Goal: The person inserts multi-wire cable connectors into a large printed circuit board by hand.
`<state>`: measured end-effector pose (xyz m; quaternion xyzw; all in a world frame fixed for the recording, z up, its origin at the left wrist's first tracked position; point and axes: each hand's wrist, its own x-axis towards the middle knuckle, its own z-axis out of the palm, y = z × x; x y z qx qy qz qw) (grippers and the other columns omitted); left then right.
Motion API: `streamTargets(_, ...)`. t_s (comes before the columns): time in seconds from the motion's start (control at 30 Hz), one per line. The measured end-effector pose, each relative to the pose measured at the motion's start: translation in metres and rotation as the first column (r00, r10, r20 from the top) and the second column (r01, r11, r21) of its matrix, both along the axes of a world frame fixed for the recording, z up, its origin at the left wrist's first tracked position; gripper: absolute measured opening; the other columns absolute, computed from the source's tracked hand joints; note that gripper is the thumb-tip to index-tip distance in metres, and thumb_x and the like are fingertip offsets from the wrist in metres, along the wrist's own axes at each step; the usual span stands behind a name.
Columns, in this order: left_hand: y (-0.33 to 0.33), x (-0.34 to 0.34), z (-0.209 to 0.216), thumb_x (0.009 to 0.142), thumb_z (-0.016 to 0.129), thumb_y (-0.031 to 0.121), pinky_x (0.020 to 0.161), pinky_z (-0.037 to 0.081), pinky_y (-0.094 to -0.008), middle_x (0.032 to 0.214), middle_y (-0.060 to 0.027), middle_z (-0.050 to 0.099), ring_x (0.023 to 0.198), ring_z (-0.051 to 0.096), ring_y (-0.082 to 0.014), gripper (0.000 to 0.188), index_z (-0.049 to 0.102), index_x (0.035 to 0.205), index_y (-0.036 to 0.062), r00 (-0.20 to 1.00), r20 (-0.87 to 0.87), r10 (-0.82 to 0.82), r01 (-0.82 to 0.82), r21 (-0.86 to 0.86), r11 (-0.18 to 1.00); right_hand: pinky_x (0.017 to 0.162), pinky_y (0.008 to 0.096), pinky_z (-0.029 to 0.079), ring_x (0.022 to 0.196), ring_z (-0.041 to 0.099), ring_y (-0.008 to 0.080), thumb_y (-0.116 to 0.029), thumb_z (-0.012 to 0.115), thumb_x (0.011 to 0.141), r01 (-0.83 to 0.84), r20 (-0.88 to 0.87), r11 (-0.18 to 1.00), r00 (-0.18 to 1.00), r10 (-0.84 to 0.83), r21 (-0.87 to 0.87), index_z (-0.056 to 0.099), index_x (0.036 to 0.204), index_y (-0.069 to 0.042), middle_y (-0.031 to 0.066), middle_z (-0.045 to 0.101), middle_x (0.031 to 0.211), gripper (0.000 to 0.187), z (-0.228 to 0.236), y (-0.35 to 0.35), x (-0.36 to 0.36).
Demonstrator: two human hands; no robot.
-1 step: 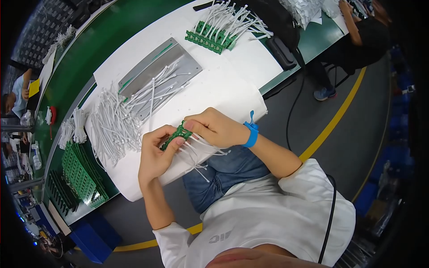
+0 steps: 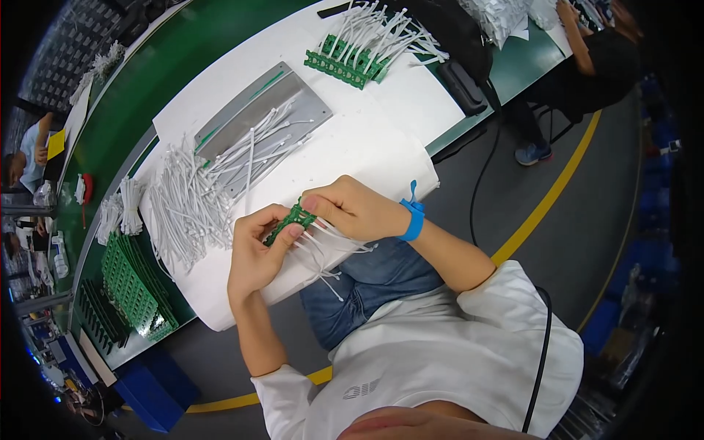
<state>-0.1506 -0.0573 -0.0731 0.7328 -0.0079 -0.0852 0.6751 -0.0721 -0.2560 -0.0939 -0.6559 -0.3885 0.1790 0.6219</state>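
A narrow green circuit board strip (image 2: 297,218) is held over the near edge of the white-covered table, between both hands. My left hand (image 2: 258,246) is closed on its lower left end, thumb on the near side and fingers curled behind. My right hand (image 2: 359,209) pinches its upper right end; a blue strap circles that wrist. Several thin white cables (image 2: 323,271) trail from the board below my right hand and hang past the table edge. My right palm and fingers hide where some of them run.
Loose white cables (image 2: 183,213) are heaped at the left, partly in a grey metal tray (image 2: 312,106). Green boards with white cables (image 2: 341,70) stand at the back. Green board panels (image 2: 132,286) lie stacked at far left. A co-worker (image 2: 601,66) sits at upper right.
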Motion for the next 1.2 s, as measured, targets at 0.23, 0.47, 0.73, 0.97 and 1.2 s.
streamTargets(0.23,-0.006,0.009,-0.001,0.093,0.071,0.008,0.063,0.045,-0.0208,0.08,-0.0027,0.068,0.069,0.057,-0.0059,0.012,0.069,0.095,-0.0037,0.999,0.033,0.028,-0.026,-0.047,0.999,0.052,0.0307,0.035,0.057,0.037,0.0088,-0.031,0.043,0.109,0.001,-0.211,1.0,0.977,0.005,0.029,0.056,0.078,0.001,0.0011,0.045,0.059,0.046,-0.006,0.009,0.004)
streamTargets(0.47,0.008,0.022,0.008,0.092,0.069,0.003,0.062,0.046,-0.0193,0.086,-0.003,0.066,0.073,0.057,-0.0054,0.025,0.063,0.115,-0.004,0.996,-0.014,0.09,-0.091,-0.014,0.996,0.052,0.0281,0.037,0.057,0.041,0.0066,-0.029,0.048,0.107,0.201,-0.142,0.979,0.969,-0.204,-0.029,0.061,0.081,0.001,0.0002,0.049,0.059,0.042,-0.001,0.012,0.016)
streamTargets(0.73,0.009,0.031,0.013,0.098,0.064,0.011,0.057,0.039,-0.0183,0.071,0.0009,0.059,0.064,0.052,-0.0032,0.013,0.062,0.092,-0.0008,0.994,-0.05,-0.097,0.095,-0.041,0.995,0.057,0.0313,0.042,0.06,0.052,0.0112,-0.021,0.052,0.104,0.155,-0.078,0.987,0.985,-0.152,0.034,0.065,0.087,0.001,0.0069,0.058,0.063,0.031,0.005,0.024,0.008)
streamTargets(0.97,0.009,0.026,0.01,0.098,0.063,0.011,0.054,0.036,-0.0179,0.07,0.0003,0.061,0.061,0.051,-0.0026,0.013,0.064,0.094,-0.0016,0.989,-0.03,-0.142,0.141,-0.009,0.99,0.056,0.0247,0.035,0.062,0.04,0.006,-0.035,0.042,0.109,-0.045,-0.339,0.992,0.937,0.083,0.118,0.063,0.084,0.001,-0.0024,0.049,0.065,0.049,0.0,0.022,0.008)
streamTargets(1.2,0.013,0.033,-0.006,0.098,0.064,0.011,0.053,0.036,-0.0184,0.069,0.0004,0.061,0.059,0.05,-0.002,0.014,0.066,0.093,-0.0014,0.986,-0.046,-0.16,0.156,-0.087,0.984,0.051,0.0251,0.03,0.056,0.035,0.0046,-0.04,0.04,0.109,0.012,-0.507,0.99,0.86,0.063,0.144,0.055,0.07,-0.003,-0.0037,0.044,0.058,0.056,-0.002,0.026,0.005)
